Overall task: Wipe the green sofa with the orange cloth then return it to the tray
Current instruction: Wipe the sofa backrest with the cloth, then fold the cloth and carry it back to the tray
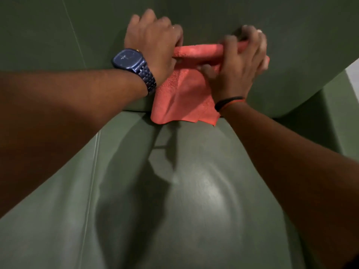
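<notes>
The green sofa (pixel 186 200) fills the view, its seat cushion below and its backrest above. The orange cloth (pixel 184 98) hangs against the backrest, its top edge rolled and its lower part draping down to the seat. My left hand (pixel 153 41), with a blue watch on the wrist, grips the cloth's left top end. My right hand (pixel 239 63), with a thin band on the wrist, grips the right top end. The right hand is blurred. The tray is not in view.
A seam (pixel 91 181) runs down the seat cushion on the left. The sofa's armrest (pixel 334 105) rises at the right, with a pale strip of floor or wall at the far right edge.
</notes>
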Available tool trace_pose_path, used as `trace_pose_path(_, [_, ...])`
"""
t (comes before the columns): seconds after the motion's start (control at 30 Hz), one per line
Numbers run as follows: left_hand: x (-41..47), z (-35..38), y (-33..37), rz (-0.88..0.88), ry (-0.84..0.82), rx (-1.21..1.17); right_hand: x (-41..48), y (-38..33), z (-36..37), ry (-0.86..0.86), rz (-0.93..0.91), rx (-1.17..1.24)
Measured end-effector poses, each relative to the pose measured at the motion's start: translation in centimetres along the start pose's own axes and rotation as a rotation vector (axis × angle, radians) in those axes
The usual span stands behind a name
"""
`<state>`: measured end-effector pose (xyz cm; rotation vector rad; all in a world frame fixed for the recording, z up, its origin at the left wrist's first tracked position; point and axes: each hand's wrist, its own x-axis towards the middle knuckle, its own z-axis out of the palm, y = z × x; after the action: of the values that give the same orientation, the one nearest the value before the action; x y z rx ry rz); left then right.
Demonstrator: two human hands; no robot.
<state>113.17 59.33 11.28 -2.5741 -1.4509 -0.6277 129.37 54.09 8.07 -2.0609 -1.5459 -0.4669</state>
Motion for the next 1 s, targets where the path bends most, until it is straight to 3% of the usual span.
trace_pose_path(0.13, [-1.5, -2.2, -1.3, -0.054, -0.033, -0.038, 0.6, -1.3, -2.2, -0.189, -0.275, -0.073])
trace_pose_path(0.23, [-3.3, -5.0, -3.4, -0.081, -0.040, -0.018, 0.8, -4.7, -4.0, -0.338, -0.476, -0.001])
trace_pose_path(0.43, [-10.5, -12.2, -10.8, -0.239, -0.057, 0.031, -0.1, -16.1, -7.5, -0.418, -0.760, 0.148])
trace_pose_path(0.6, [-20.9, -19.3, -18.9, -0.367, -0.060, 0.100, -3.6, -26.9, -9.4, -0.528, -0.895, 0.189])
trace_pose_path(0.87, [-44.7, -33.7, -35.7, -0.612, -0.126, 0.125, -17.8, -54.3, -13.6, -0.741, -1.123, 0.403])
trace_pose_path(1.0, [-59.7, -44.5, -43.9, -0.774, -0.108, 0.099, -27.7, -70.1, -17.9, -0.836, -1.322, 0.512])
